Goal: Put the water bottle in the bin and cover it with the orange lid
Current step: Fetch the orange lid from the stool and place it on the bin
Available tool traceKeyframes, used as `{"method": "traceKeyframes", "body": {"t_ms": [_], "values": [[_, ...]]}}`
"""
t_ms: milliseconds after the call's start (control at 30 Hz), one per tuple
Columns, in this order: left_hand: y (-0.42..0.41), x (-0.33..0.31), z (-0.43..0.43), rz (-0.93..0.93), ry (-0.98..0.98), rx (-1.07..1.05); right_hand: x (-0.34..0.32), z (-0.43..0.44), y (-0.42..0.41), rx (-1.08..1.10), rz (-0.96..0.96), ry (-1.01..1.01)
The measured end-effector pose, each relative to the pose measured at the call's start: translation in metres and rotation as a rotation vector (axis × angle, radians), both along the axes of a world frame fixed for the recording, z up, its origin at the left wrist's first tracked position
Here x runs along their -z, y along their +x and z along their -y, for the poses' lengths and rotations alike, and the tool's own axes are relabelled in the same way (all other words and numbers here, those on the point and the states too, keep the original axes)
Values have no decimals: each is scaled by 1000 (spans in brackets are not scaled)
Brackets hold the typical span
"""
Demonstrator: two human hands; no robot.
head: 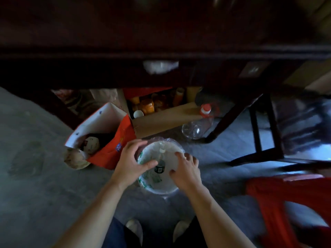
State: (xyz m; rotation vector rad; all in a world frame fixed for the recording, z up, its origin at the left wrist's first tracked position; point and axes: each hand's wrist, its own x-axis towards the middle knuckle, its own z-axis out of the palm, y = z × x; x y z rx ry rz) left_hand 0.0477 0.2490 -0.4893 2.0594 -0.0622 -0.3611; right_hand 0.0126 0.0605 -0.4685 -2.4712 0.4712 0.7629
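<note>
Two bare hands over one small round bin point(162, 187), seen from above, standing on a grey floor point(44, 185).

Bin: pale, lined with a clear plastic bag point(162, 140) whose edge bunches over the far rim. Green print on the inner lining.

Water bottle point(160, 161): inside the bin, roughly upright, white cap toward the far rim, dark label lower down. Neither hand is closed on it.

Left hand point(131, 161): at the left rim, fingers spread and curled, thumb reaching in over the opening toward the bottle. Whether it grips the rim or the bag cannot be told.

Right hand point(186, 169): at the right rim, fingers loosely apart and bent down into the opening, holding nothing that can be made out.

Orange lid: not identifiable; a blurred red shape point(286, 203) lies at the right edge, its nature unclear.

Surroundings: red and white paper bag point(114, 145) just left of the bin, standing open with dark and round items inside; pale round lump point(76, 158) against its left side. Cardboard box point(161, 120) of orange-filled jars beyond the bin. Clear empty bottle with red cap point(198, 126) lying beside the box. Dark wooden table point(161, 51) above; dark chair point(268, 131) to the right. Two pale shoes point(136, 228) at the bottom edge.
</note>
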Motion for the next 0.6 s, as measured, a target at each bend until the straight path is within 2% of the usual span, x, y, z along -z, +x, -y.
{"method": "traceKeyframes", "body": {"t_ms": [167, 300, 433, 600], "values": [[-29, -174, -23, -16, 158, 36, -173, 23, -20, -45, -84, -73], [-52, -291, -46, 27, 296, 70, -292, 46, -34, -69, -50, -138], [-62, -357, -54, 52, 480, 109, -352, 58, -42, -49, 3, -162], [-72, -402, -39, 33, 573, 89, -381, 74, -54, -36, 49, -149]]}}
